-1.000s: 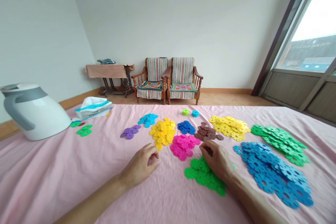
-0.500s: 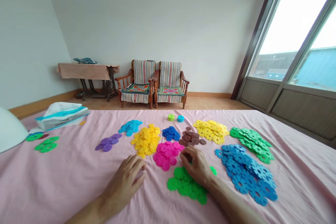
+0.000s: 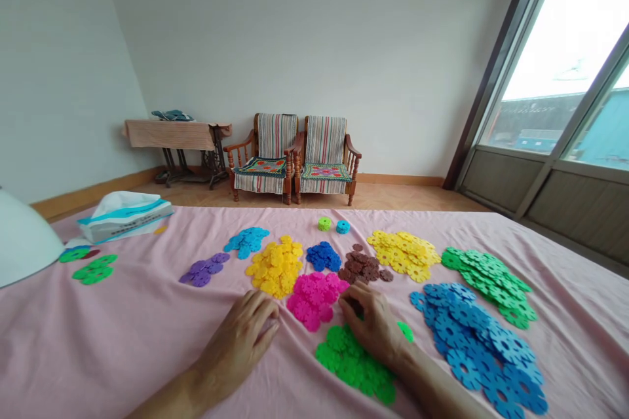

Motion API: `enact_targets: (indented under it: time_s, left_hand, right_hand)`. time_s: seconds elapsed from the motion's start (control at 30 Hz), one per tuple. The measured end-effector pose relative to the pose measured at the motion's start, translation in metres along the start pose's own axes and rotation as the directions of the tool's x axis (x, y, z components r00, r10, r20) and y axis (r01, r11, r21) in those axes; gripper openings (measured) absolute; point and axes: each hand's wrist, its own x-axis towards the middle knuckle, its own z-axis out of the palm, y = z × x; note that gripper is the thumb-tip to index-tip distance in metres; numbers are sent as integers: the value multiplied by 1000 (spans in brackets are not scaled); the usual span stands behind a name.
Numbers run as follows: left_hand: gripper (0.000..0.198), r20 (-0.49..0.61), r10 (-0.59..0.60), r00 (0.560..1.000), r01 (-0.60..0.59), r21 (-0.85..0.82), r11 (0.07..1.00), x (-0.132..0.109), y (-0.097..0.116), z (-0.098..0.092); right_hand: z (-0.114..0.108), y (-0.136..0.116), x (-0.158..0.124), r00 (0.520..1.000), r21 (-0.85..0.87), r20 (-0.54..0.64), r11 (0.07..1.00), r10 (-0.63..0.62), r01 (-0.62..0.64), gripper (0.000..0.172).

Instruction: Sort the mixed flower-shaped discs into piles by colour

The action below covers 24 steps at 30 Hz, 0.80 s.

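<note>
My left hand (image 3: 243,334) rests on the pink cloth with its fingers loosely bent and thumb apart, holding nothing. It is just in front of the yellow snowflake discs (image 3: 275,266). My right hand (image 3: 373,321) lies between the magenta snowflake discs (image 3: 314,301) and the bright green ones (image 3: 354,363), covering part of the green pile. Its fingers are curled, with a gap between thumb and forefinger; I see nothing held there. Close behind it are brown discs (image 3: 363,266) and dark blue discs (image 3: 323,256).
Large blue discs (image 3: 484,344), green discs (image 3: 491,281) and yellow discs (image 3: 403,252) are heaped at right. Purple discs (image 3: 201,270) and light blue discs (image 3: 247,241) lie left of centre. Two short stacks, lime (image 3: 324,224) and blue (image 3: 343,227), stand behind. A tissue pack (image 3: 125,216) sits far left.
The whole view has shifted slightly, so the piles appear a little lower and farther right. Both hands stay in nearly the same places beside the piles.
</note>
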Motion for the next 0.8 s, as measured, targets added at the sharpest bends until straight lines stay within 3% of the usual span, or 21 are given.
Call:
enact_targets:
  time_s: [0.33,0.8]
  left_hand:
    - [18,-12,59,998,-59,68,996,-23,3,-5]
    - [21,-46,55,997,-54,31,998,-27,2,-7]
  right_hand:
    - [-2,-7,-13,998,-44,-62,999,19,-22,18]
    - [2,-8,-13,996,-112,-88,994,9,-19,18]
